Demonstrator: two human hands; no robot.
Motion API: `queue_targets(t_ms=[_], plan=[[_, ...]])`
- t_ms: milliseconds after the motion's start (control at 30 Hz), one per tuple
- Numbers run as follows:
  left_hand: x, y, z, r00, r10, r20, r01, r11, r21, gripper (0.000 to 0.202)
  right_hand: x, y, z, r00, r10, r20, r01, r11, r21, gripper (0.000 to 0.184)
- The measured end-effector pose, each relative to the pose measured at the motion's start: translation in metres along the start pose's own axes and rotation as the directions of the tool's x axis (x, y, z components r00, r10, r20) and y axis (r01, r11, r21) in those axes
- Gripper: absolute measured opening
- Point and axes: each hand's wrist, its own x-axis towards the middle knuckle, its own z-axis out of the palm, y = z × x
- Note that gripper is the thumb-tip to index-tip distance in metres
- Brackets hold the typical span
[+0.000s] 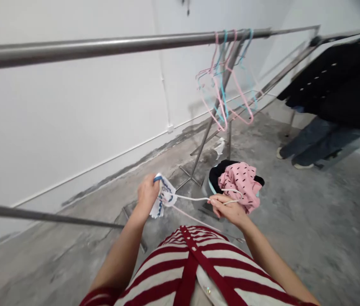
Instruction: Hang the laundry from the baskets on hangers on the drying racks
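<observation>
My left hand is closed around a small white cloth with blue trim, held at waist height. My right hand pinches a thin white wire hanger that runs across to the cloth. Both hands hover above the concrete floor, in front of my red-and-white striped top. Just beyond my right hand sits a basket holding a pink garment with dark marks.
A steel clothes rail crosses overhead, with pink and blue hangers on it. A lower bar runs at the left. At the right another person's legs stand behind a hanging black coat. White wall behind.
</observation>
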Motion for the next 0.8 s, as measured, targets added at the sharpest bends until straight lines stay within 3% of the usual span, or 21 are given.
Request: queue_targets(t_ms=[133,267,433,500,633,700,800], plan=[[-0.005,0.016,0.009,0.977,0.154,-0.146,-0.151,0.988,0.029,0.025,0.017,-0.008,0.033,0.991,-0.024,-0.128,0.031,0.998,0.052,0.036],[-0.031,0.03,0.027,0.898,0.373,-0.232,-0.381,0.925,0.013,0.028,0.027,-0.012,0.059,0.982,-0.042,-0.186,0.067,0.989,0.13,0.034],[-0.056,0.033,0.024,0.84,0.451,-0.302,-0.503,0.855,-0.122,0.027,0.031,-0.014,0.051,0.957,-0.035,-0.289,0.11,0.963,0.248,0.031],[-0.059,0.024,0.016,0.845,0.415,-0.338,-0.492,0.851,-0.185,0.027,0.031,-0.015,0.038,0.957,-0.037,-0.289,0.131,0.941,0.311,0.031],[-0.051,-0.003,-0.005,0.888,0.108,-0.446,-0.265,0.915,-0.305,0.03,0.031,-0.017,0.014,0.952,-0.036,-0.305,0.154,0.915,0.373,0.033],[-0.039,-0.012,-0.014,0.902,0.032,-0.43,-0.181,0.934,-0.31,0.04,0.03,-0.018,0.007,0.953,-0.032,-0.3,0.16,0.896,0.413,0.035],[-0.017,-0.014,-0.023,0.947,0.052,-0.318,-0.169,0.92,-0.354,0.063,0.027,-0.018,0.002,0.959,-0.042,-0.279,0.182,0.85,0.495,0.035]])
